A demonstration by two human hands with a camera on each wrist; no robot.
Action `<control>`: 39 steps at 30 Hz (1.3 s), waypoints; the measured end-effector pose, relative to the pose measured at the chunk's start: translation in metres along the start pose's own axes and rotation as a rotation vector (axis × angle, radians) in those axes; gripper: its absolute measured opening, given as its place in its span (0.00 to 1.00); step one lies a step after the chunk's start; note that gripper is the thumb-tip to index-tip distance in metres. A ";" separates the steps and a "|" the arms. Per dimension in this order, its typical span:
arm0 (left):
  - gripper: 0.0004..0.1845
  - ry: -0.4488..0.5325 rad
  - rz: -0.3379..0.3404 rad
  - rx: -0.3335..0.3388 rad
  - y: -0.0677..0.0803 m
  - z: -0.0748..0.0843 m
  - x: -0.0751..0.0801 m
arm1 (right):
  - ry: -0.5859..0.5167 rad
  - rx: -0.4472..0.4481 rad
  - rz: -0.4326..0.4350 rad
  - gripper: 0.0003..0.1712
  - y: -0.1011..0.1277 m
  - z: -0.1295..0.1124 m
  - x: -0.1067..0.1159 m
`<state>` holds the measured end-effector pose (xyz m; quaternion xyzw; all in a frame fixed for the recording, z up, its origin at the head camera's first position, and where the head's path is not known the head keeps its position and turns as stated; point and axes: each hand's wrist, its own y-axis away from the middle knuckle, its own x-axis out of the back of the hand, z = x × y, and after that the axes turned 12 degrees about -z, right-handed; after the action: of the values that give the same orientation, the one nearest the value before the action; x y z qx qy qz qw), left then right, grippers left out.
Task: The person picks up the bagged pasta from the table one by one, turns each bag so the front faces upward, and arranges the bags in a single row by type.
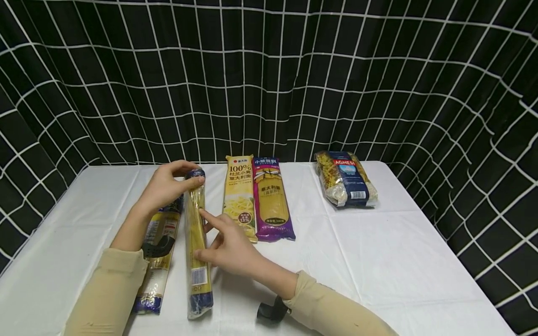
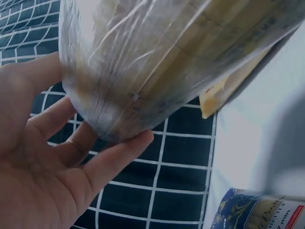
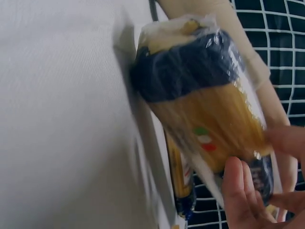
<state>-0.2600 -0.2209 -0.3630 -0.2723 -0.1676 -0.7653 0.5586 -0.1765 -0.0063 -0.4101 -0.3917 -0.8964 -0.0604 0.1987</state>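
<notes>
A long clear-wrapped pack of spaghetti (image 1: pixel 196 233) with blue ends and a barcode stands on its narrow side in the head view. My left hand (image 1: pixel 166 184) holds its far end between thumb and fingers. Lower down, my right hand (image 1: pixel 233 245) grips the pack's middle, thumb and forefinger along its near face. The left wrist view shows the wrinkled wrapper end (image 2: pixel 119 109) against the fingers. In the right wrist view the pack (image 3: pixel 209 114) slants above the white cloth. Another pasta pack (image 1: pixel 157 261) lies flat beneath the left forearm, partly hidden by it.
A yellow pasta pack (image 1: pixel 239 196) and a purple one (image 1: pixel 273 200) lie side by side at the table's middle back. Farther right sits a bag of spiral pasta (image 1: pixel 346 179). A black curtain with a white grid (image 1: pixel 269 79) hangs behind the white-covered table (image 1: pixel 357 270).
</notes>
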 end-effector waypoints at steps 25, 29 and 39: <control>0.18 0.223 -0.040 -0.201 0.002 0.003 0.005 | -0.549 -0.091 0.082 0.37 -0.011 0.020 -0.003; 0.18 0.208 -0.051 -0.189 0.003 0.002 0.004 | -0.566 -0.094 0.093 0.39 -0.012 0.024 -0.003; 0.21 0.169 -0.045 -0.133 0.004 0.007 0.004 | -0.528 -0.075 0.194 0.38 -0.013 0.027 0.007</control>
<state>-0.2559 -0.2212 -0.3548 -0.2397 -0.0748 -0.8072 0.5341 -0.1985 -0.0033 -0.4311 -0.4847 -0.8726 0.0298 -0.0515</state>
